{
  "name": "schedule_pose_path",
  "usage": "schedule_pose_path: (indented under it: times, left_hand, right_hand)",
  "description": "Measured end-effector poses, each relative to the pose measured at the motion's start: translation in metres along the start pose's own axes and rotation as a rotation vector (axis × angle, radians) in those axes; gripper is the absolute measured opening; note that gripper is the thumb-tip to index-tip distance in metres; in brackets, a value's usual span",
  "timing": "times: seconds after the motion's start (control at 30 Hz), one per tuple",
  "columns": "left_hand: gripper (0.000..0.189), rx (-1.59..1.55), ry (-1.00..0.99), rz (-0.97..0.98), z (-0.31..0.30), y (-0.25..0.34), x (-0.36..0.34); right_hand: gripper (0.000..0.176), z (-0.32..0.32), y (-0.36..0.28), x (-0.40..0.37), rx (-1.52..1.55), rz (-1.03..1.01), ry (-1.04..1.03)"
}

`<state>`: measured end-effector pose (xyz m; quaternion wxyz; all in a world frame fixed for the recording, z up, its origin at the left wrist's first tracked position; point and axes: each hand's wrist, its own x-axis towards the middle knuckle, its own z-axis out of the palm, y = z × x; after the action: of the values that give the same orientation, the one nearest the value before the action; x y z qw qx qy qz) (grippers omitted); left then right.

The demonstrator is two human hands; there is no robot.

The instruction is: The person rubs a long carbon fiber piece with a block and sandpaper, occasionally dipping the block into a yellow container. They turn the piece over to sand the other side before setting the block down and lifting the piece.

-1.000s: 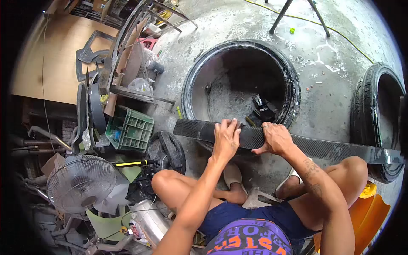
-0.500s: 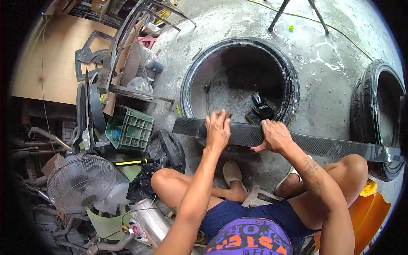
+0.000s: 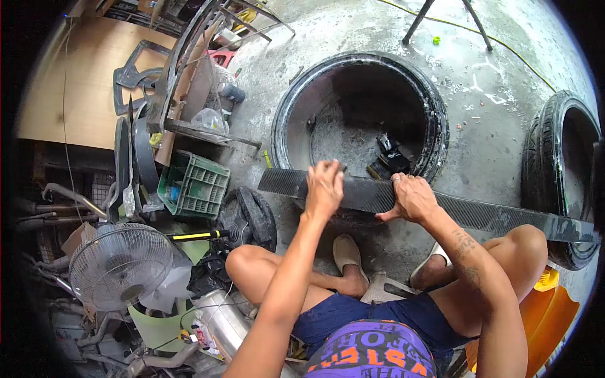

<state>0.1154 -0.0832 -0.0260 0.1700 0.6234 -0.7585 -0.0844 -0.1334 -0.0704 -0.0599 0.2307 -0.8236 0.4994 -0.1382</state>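
Note:
A long dark carbon-fibre strip (image 3: 364, 195) with a woven pattern lies across in front of my knees, its left part over the near rim of a tyre lying flat (image 3: 282, 104). My left hand (image 3: 324, 190) is on the strip's left part, fingers curled; the end of a small dark piece pokes out by the fingertips, too hidden to name. My right hand (image 3: 413, 198) grips the strip farther right, fingers over the top and thumb along the near side. The strip's right end reaches the standing tyres at the right.
Inside the flat tyre lies a black and yellow item (image 3: 392, 160). Standing tyres (image 3: 547, 154) are at the right. On the left are a green crate (image 3: 200, 189), a fan (image 3: 120, 268) and metal pipes. An orange panel (image 3: 551, 327) is at lower right. Stand legs (image 3: 418, 22) rise at the top.
The view has shifted slightly, so the tyre sits a little higher and farther right. Both hands stay at nearly the same places on the strip.

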Motion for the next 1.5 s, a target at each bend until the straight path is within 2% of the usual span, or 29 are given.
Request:
schedule_pose_path:
  times: [0.1,0.2,0.33,0.47,0.5,0.6,0.77,0.83,0.9,1.0,1.03,1.1,1.17,1.23,1.3,1.37,1.5]
  left_hand:
    - [0.035,0.0,0.08,-0.082,0.005,0.01,-0.003]
    - [0.035,-0.056,0.032,-0.015,0.004,0.028,-0.022]
    - [0.031,0.019,0.067,0.028,0.013,-0.01,0.011]
    - [0.039,-0.015,0.211,-0.118,-0.013,-0.033,0.015]
    - [0.04,-0.071,0.241,-0.094,-0.02,-0.032,0.007]
    - [0.041,-0.049,0.155,-0.108,-0.028,-0.032,-0.002]
    - [0.038,0.098,0.103,-0.021,0.009,-0.019,0.006]
    - [0.035,-0.043,0.078,-0.006,0.009,0.011,-0.011]
    - [0.034,-0.044,0.035,0.007,0.002,0.019,-0.02]
    - [0.03,0.036,0.112,0.088,0.005,-0.012,0.011]
    - [0.03,0.007,0.081,0.003,0.006,-0.017,0.019]
    - [0.032,0.008,0.125,-0.034,0.01,-0.003,0.004]
    - [0.034,-0.039,0.093,0.022,0.011,0.023,-0.022]
    - [0.032,-0.086,0.087,0.059,0.012,0.017,-0.025]
    - [0.03,0.037,0.105,0.074,0.013,-0.004,-0.002]
    - [0.031,-0.004,0.134,0.002,0.015,-0.01,0.01]
    - [0.034,-0.058,0.08,0.037,0.006,0.027,-0.029]
  right_hand:
    - [0.099,-0.005,0.001,0.0,0.005,0.026,-0.04]
    - [0.095,-0.008,-0.003,-0.001,-0.004,0.034,-0.072]
    - [0.099,-0.002,-0.003,-0.001,-0.018,0.024,-0.037]
    - [0.103,-0.007,-0.004,-0.001,-0.002,0.032,-0.069]
    - [0.103,-0.005,-0.003,0.0,0.008,0.033,-0.066]
    - [0.102,-0.003,-0.002,-0.001,0.005,0.026,-0.058]
    - [0.098,-0.005,-0.002,-0.001,0.018,0.033,-0.044]
    - [0.097,-0.004,-0.001,0.0,0.015,0.034,-0.041]
    - [0.096,-0.003,-0.001,-0.002,0.014,0.029,-0.051]
    - [0.098,-0.003,-0.005,-0.001,0.003,0.025,-0.048]
    - [0.098,-0.004,-0.006,-0.002,-0.007,0.031,-0.065]
    - [0.098,-0.008,-0.003,0.001,-0.028,0.041,-0.069]
    - [0.098,-0.007,-0.003,-0.001,-0.01,0.003,-0.045]
    - [0.098,-0.004,-0.003,-0.003,-0.021,-0.002,-0.041]
    - [0.097,-0.003,-0.001,-0.001,0.01,0.014,-0.035]
    - [0.099,-0.002,-0.002,-0.003,-0.005,0.025,-0.038]
    - [0.097,-0.005,0.001,0.001,0.001,0.037,-0.06]
